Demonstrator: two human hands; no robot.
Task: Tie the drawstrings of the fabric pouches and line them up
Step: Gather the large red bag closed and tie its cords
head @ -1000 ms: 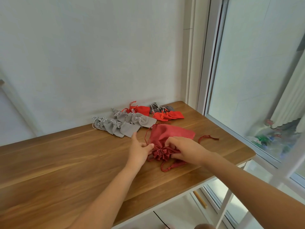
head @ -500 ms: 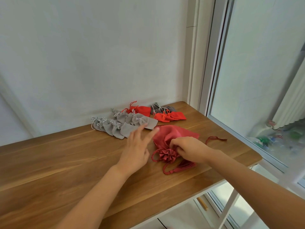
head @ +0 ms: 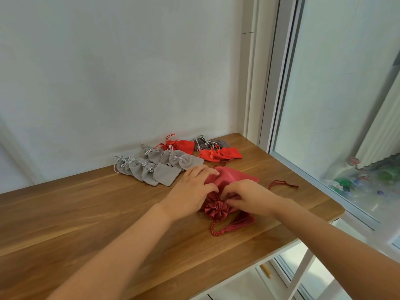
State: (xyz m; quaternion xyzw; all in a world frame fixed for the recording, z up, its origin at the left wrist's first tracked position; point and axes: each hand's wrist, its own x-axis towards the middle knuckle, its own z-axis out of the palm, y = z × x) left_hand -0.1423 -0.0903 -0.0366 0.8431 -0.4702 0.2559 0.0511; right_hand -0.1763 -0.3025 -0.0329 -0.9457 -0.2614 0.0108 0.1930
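A large dark-red pouch lies on the wooden table, its mouth gathered into a rosette. Its twisted cord with a tassel trails toward me; another cord end lies to the right. My left hand rests on the pouch's left side with fingers laid over the fabric. My right hand pinches the fabric at the gathered neck. Behind them, several small grey pouches and small red pouches with tied strings lie near the wall.
The table's right edge runs beside a large window. A white wall backs the table. White table legs and a drawer handle show below the front edge.
My left hand, lifted with fingers spread half a second ago, has come down onto the dark-red pouch. The right hand stays at the gathered neck. The view shifted slightly.
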